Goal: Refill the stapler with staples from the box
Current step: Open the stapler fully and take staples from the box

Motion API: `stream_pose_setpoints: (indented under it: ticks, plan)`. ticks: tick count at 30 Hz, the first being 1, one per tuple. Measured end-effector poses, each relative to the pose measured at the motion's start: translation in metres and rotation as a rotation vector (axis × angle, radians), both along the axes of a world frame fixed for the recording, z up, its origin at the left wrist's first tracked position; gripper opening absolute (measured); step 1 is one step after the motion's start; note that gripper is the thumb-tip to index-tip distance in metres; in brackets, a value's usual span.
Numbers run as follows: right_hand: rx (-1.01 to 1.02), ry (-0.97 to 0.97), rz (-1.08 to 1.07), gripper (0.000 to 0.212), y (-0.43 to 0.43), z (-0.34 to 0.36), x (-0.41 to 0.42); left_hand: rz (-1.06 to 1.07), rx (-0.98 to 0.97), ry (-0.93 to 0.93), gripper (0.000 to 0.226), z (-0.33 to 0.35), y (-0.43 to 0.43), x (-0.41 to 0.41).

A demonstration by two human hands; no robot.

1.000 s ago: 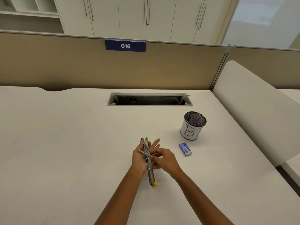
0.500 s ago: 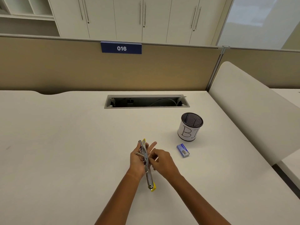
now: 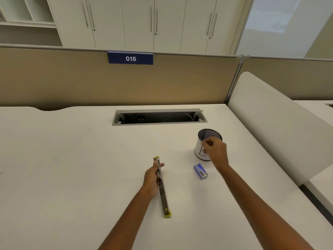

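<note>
White "016" on blue plate (image 3: 130,58) atop tan partition (image 3: 72,82); staple box (image 3: 200,171) print unreadable.

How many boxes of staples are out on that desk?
1. The blue box lies on the desk near the mesh cup, right of the stapler. The cup could hide more.

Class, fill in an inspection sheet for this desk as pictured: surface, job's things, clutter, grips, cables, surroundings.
Surface: white desk with an open slot at the back.
Job's things: stapler, swung open; blue staple box lying on the desk to its right.
Clutter: mesh pen cup behind the box.
Grips: left hand holds the stapler; right hand raised before the cup, fingers curled, contents cannot be told.
Cables: one cable inside the slot.
Surroundings: partition with sign 016; cabinets behind.
</note>
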State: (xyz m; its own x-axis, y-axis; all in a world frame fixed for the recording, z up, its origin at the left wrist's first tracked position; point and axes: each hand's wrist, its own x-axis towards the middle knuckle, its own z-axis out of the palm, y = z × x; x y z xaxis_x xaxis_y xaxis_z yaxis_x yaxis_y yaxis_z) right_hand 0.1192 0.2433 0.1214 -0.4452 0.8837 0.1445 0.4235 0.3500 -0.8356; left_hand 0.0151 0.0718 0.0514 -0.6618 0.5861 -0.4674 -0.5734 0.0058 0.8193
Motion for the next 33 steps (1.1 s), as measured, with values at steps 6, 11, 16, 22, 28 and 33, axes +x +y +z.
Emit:
stream_pose_setpoints:
  ticks: [6,11,16,22,28,33]
  plan:
    - [0.123,-0.072,-0.092,0.018,0.035,0.015,-0.004,-0.047,-0.143,0.098,0.027,0.002,0.004,-0.006]
    - [0.133,-0.148,-0.111,0.02,0.042,0.013,-0.009,-0.074,-0.312,0.325,0.022,-0.008,0.007,-0.014]
    - [0.135,-0.081,-0.123,0.019,0.038,0.013,-0.008,-0.049,-0.39,0.421,0.033,-0.01,0.009,-0.016]
    - [0.133,0.052,-0.055,0.015,0.0,-0.001,-0.005,-0.018,-0.454,0.514,0.027,-0.012,0.011,-0.013]
    - [-0.053,-0.022,0.255,0.014,-0.065,-0.047,-0.009,0.011,-0.499,0.573,0.024,-0.008,0.01,-0.007]
    - [-0.125,-0.146,0.425,0.028,-0.095,-0.063,-0.013,0.02,-0.509,0.609,0.026,-0.007,0.008,-0.002]
